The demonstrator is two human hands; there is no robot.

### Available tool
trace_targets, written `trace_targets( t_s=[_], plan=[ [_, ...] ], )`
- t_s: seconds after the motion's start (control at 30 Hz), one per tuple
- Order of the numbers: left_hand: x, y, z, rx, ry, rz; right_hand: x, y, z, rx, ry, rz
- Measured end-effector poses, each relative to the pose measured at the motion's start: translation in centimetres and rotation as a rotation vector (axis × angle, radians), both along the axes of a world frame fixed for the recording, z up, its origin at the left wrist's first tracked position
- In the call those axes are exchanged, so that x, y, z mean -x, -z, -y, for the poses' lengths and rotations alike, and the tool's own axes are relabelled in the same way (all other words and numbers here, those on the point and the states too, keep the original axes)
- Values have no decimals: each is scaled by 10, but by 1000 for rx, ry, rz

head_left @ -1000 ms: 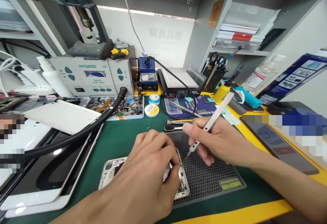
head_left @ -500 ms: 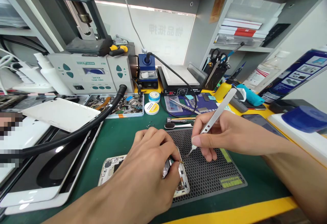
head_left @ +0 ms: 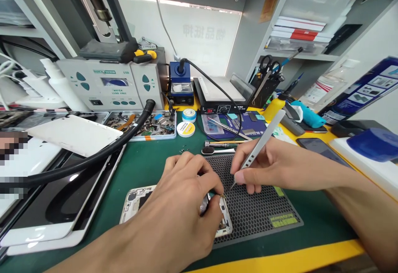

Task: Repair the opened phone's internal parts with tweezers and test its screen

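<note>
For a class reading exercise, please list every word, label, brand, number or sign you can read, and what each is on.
"QUICK": grey machine, more than once
"ESD": same machine
"LEAD FREE": same machine
"物品抵押": white panel, faint and reversed
Too small or blurred to read: print on the blue tub, yellow-labelled tub, hot plate, clear bottle and mat.

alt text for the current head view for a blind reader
A person's left hand rests over an opened phone frame lying partly on a honeycomb mat, while the right hand holds tweezers point-down over the mat. Behind are a hot-air rework station and a parts tray.
</note>
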State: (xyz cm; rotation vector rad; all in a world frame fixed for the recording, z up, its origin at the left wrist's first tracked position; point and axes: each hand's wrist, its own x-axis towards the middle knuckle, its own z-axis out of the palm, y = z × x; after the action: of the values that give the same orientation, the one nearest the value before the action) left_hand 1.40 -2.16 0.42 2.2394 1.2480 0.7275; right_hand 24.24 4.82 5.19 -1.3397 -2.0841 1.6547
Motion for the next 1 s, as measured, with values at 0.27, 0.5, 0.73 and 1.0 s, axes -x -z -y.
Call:
trace_targets(
  t_s=[0.27,0.5,0.73,1.0],
  plan=[
    [-2,-3,0,-33,14,-28,6,6,-5,5,56,-58],
    [-5,-8,-4,58,-15,-45,9,10,-7,121,142,-179],
    [-3,-7,-7,114,-36,2,18,21,-2,217,234,-242],
    [-2,-4,-9,126,-38,9,24,23,5,189,289,-231]
  ],
)
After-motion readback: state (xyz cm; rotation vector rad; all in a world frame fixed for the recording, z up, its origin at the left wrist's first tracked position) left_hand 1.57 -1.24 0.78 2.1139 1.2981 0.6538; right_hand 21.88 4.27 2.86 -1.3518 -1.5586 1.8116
